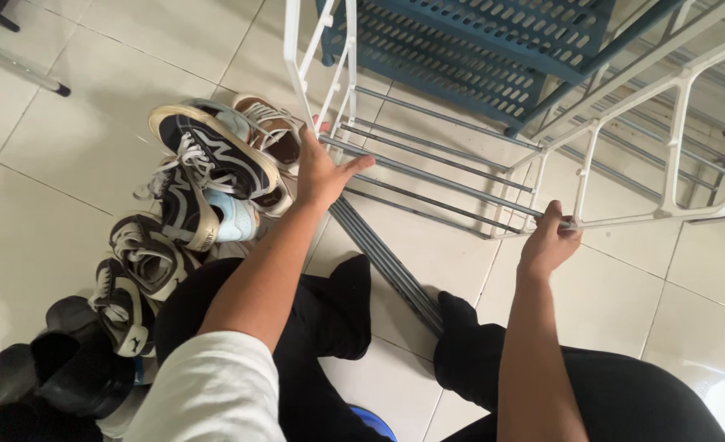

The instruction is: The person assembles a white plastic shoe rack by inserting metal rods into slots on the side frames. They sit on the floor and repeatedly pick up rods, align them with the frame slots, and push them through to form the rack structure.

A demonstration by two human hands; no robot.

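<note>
The left hand [320,176] was spread open, fingers extended, its fingertips resting on a grey rail of the white shoe rack [624,131]. The right hand [549,242] was clenched around the rack's white frame at its near corner. The rack's rails held nothing. Left of the rack, sneakers [207,172] lay piled on the tiled floor [68,123].

Open tiled floor [92,123] lies left; piled shoes [207,164] and the white rack frame [624,147] crowd the hands.
</note>
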